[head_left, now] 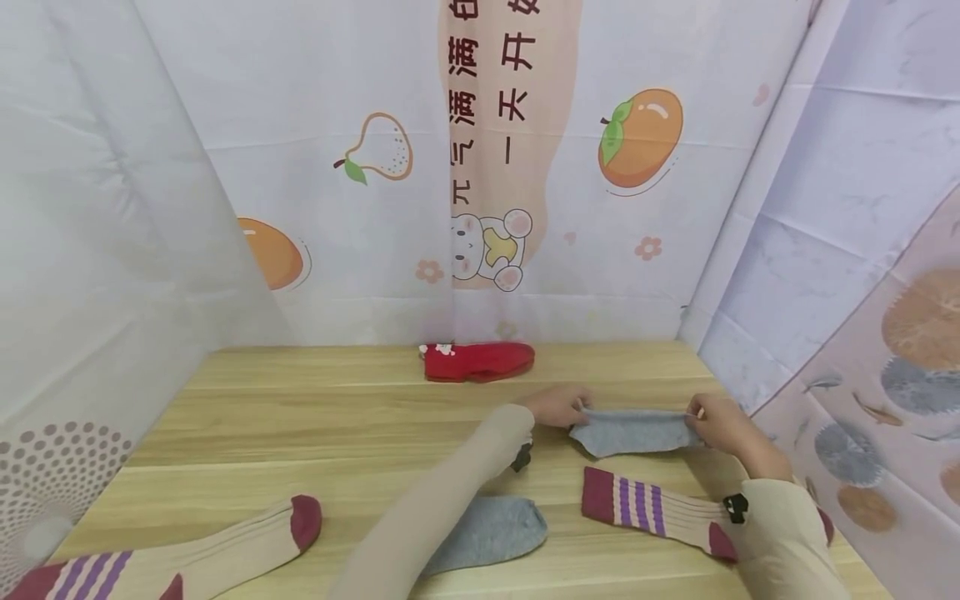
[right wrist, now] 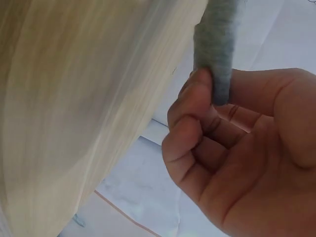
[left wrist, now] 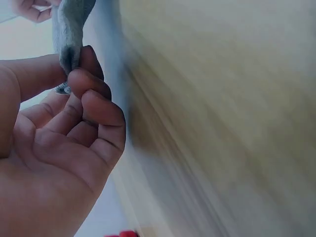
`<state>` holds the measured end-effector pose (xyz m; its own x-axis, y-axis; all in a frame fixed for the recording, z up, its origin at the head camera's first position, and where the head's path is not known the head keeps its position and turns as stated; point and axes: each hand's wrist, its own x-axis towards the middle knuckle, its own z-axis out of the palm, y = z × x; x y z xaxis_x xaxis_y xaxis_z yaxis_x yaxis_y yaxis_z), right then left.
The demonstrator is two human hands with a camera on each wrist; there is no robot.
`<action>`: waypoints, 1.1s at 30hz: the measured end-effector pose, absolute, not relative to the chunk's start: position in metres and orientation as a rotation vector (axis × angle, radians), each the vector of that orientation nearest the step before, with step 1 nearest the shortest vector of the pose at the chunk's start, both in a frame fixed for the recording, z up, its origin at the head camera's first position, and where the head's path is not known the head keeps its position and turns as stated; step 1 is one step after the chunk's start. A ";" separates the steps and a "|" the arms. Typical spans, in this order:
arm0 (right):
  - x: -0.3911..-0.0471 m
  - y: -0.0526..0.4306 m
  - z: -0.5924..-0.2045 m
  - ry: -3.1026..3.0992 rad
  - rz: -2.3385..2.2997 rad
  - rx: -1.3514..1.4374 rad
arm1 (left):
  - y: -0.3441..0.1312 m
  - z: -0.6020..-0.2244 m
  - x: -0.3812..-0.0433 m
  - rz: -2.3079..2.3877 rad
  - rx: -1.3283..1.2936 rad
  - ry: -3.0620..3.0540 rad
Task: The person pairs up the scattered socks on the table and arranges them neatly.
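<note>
Right now, holding a grey sock stretched sideways between two hands, over the right part of the wooden table. Pinching its left end with the left hand, thumb against fingertips, with the other fingers curled in toward the palm. Pinching its right end in the same narrow way with the right hand. Can't tell whether its lower edge touches the tabletop. Wearing a pale left sleeve and a pale right sleeve.

Just nearer than the held sock, can see a striped sock lying flat, cream with purple bands and dark red cuff, heel and toe, partly covered by the right sleeve. Toward the near middle, can see a second grey sock, also flat, partly hidden behind the left sleeve. At near left, can make out another striped sock of matching colours, running out of view at the near side. At the far edge, can see a red sock with a white figure on its left end. Beyond it, can see a white cloth printed with fruit and dark lettering.
</note>
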<state>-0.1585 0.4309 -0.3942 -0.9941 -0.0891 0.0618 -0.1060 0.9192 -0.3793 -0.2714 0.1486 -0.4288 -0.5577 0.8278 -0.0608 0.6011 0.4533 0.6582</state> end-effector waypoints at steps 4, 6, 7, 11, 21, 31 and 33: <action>-0.159 0.427 -0.392 -3.062 0.655 0.150 | 0.137 -0.425 -0.273 0.889 1.162 2.323; -0.160 0.425 -0.391 -3.065 0.673 0.158 | 0.132 -0.423 -0.274 0.896 1.149 2.328; -0.160 0.425 -0.391 -3.065 0.679 0.165 | 0.130 -0.423 -0.274 0.889 1.147 2.338; -0.160 0.421 -0.389 -3.064 0.694 0.183 | 0.122 -0.423 -0.278 0.871 1.153 2.349; -0.160 0.405 -0.383 -3.076 0.752 0.213 | 0.096 -0.420 -0.279 0.883 1.206 2.386; -0.157 0.384 -0.377 -3.058 0.760 0.264 | 0.069 -0.418 -0.275 0.931 1.156 2.414; -0.157 0.381 -0.375 -3.056 0.758 0.278 | 0.064 -0.416 -0.275 0.932 1.145 2.431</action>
